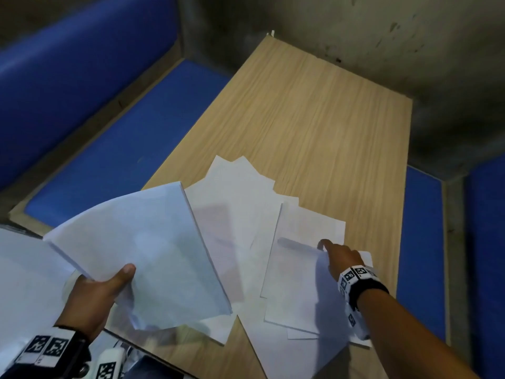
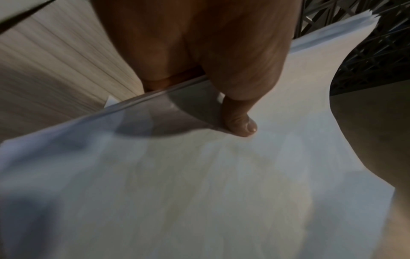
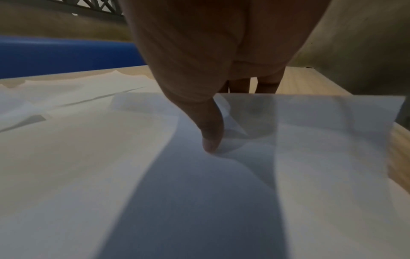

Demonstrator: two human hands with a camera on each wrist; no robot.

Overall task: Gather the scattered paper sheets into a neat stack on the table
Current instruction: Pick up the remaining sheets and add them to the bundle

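Two hands are at work over the paper. Our left hand (image 1: pixel 93 299) holds a gathered bundle of sheets (image 1: pixel 142 255) lifted off the wooden table (image 1: pixel 314 124), at its near left corner. The thumb (image 2: pixel 240 121) lies flat on top of the bundle near its edge, and the fingers are curled beneath it, so the stack is pinched between them; the left wrist view shows the bundle's edge as several layered sheets that bow slightly.

Our right hand (image 1: pixel 341 258) reaches out over the loose sheets (image 1: pixel 240 203) that lie overlapping and fanned at odd angles across the near half of the table. In the right wrist view the thumb (image 3: pixel 210 133) presses down on the top sheet (image 3: pixel 310 140), whose far part is raised off the table, and two fingertips (image 3: pixel 239 85) show past its far edge. We cannot tell for certain whether those fingers are under the sheet, but the paper buckles at the thumb as if pinched there.

The far half of the table is bare wood. A blue padded bench (image 1: pixel 136 132) runs along the table's left side, and more blue padding (image 1: pixel 420 242) lies to its right. A grey, stained wall (image 1: pixel 382 50) stands behind.
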